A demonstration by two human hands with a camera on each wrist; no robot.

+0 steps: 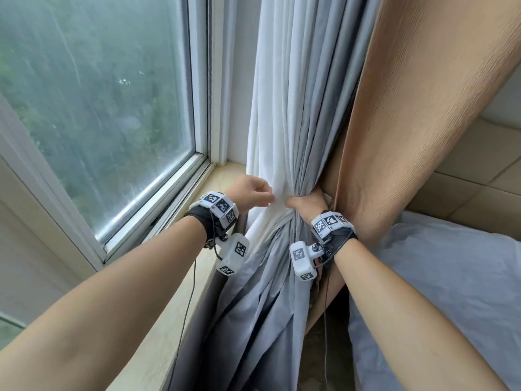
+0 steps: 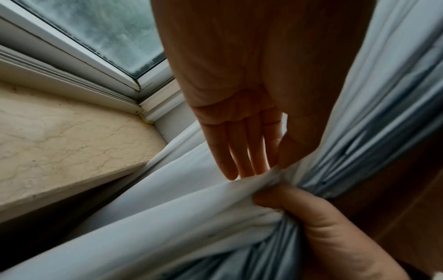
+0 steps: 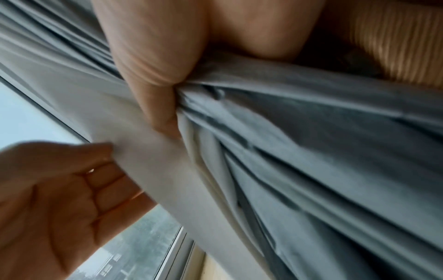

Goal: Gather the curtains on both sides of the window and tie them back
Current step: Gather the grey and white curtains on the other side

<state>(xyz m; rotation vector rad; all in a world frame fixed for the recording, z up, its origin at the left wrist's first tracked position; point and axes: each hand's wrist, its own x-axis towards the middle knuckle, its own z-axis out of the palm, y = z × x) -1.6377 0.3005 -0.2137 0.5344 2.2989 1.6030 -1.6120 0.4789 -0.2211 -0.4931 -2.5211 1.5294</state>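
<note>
White sheer curtain, grey curtain and tan curtain hang at the window's right side. My right hand grips the sheer and grey folds bunched into one bundle at sill height; its thumb wraps over the grey cloth and its fingers are hidden behind. My left hand pinches a fold of the white sheer between thumb and fingertips, just left of the right hand. The tan curtain hangs outside the grip, against the right wrist. No tie-back is visible.
The window pane and its white frame fill the left. A beige stone sill runs below it, next to my left wrist. Grey-blue bedding lies at the right, under my right forearm. Tiled wall shows behind the tan curtain.
</note>
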